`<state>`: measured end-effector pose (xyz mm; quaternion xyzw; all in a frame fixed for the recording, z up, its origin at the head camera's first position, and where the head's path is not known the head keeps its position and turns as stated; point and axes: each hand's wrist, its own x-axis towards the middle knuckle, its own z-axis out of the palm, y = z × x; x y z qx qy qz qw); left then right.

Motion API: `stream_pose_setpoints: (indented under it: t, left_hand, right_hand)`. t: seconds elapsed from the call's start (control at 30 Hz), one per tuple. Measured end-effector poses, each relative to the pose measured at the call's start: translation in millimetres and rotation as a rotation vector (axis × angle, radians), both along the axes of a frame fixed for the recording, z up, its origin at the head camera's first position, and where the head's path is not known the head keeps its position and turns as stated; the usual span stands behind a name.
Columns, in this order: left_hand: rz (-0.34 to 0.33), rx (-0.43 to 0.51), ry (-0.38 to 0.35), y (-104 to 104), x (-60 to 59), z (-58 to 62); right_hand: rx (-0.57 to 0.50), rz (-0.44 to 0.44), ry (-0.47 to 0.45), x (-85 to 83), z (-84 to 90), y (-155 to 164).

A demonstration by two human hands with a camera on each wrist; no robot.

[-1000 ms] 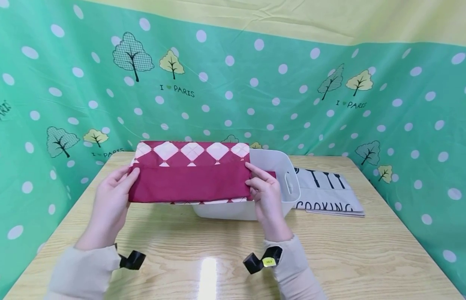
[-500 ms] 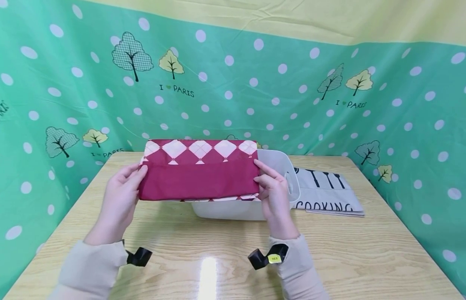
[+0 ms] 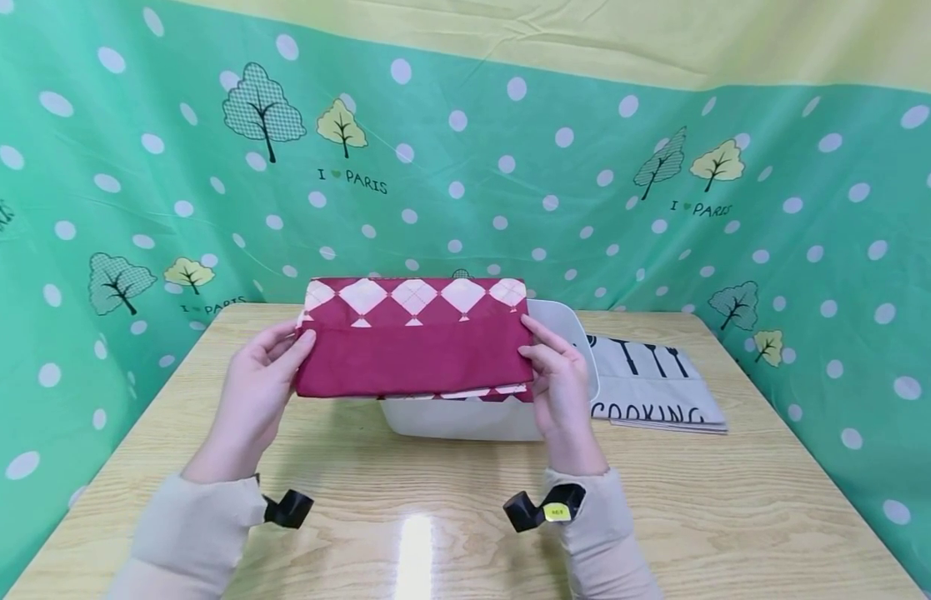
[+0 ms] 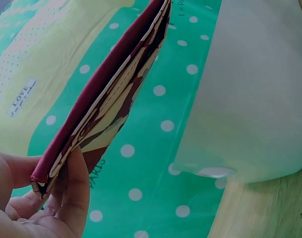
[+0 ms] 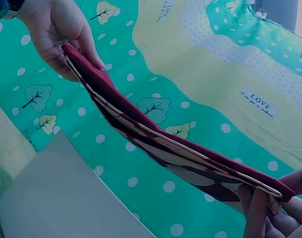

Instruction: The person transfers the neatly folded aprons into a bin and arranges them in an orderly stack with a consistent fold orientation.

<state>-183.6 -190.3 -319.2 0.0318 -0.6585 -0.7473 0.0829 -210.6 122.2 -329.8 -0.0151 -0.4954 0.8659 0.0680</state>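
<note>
Folded burgundy-and-white diamond-print cloth (image 3: 416, 358), long axis left-right, pinched at ends by left hand (image 3: 253, 387) and right hand (image 3: 566, 387), partly hiding white plastic basket (image 3: 465, 422).

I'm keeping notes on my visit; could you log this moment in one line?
left hand: pinches folded maroon cloth; right hand: pinches other end; white basket: on table, partly hidden

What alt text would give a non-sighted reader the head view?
Left hand and right hand hold a folded maroon-and-white cloth by its ends, in front of a white basket. A folded grey "COOKING" cloth lies on the wooden table, right of the basket.
</note>
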Motion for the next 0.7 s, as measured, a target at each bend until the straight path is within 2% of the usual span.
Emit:
stream_pose_setpoints:
  t: [0.33,0.7]
  left_hand:
    - [0.022,-0.041,-0.032,9,-6.8,0.0]
    - [-0.029,-0.1,-0.059,17,-11.9,2.0]
  right_hand:
    - [-0.025,-0.016,-0.01,-2.1,3.1,10]
    - [-0.032,-0.047,-0.011,-4.0,4.1,21]
